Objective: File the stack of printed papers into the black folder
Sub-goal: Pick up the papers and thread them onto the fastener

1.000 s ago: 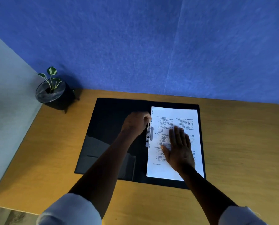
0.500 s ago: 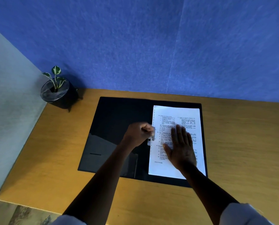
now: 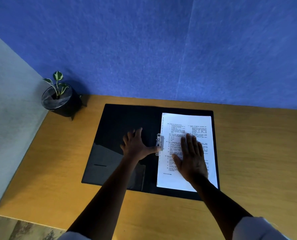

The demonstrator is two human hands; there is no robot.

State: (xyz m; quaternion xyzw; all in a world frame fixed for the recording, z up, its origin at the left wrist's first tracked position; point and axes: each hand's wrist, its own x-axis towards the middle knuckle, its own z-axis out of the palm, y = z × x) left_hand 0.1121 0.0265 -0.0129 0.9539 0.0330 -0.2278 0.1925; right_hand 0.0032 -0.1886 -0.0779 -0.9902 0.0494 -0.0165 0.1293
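Tabletop (image 3: 258, 153) under both your forearms, wood-toned, carrying everything. On it, spread flat beneath your hands, lies the black folder (image 3: 127, 118), opened wide, its spine running away from you between your two wrists. Its empty cover sits under your left hand (image 3: 135, 146); the stack of printed papers (image 3: 185, 122) fills the side under your right hand (image 3: 192, 158). That stack runs long-ways away from you, its bound edge toward your left hand, squared up inside the folder's border.

Right hand: flat, fingers together and extended, palm pressing the pages down, gripping nothing. Left hand: fingers splayed on the black cover, thumb reaching out sideways toward the right hand and touching the near end of the metal clip (image 3: 159, 144), nothing clamped in it.

That clip is the small piece that matters. It stands along the papers' bound edge, right between your hands, its length parallel to the spine. Your left thumb is the closer one, so by my read the left hand finishes the fastening while the right keeps the sheets from sliding. Whether the clip is fully locked, I can't tell. Far off beyond your left hand, a potted plant (image 3: 59, 99) stays out of play.
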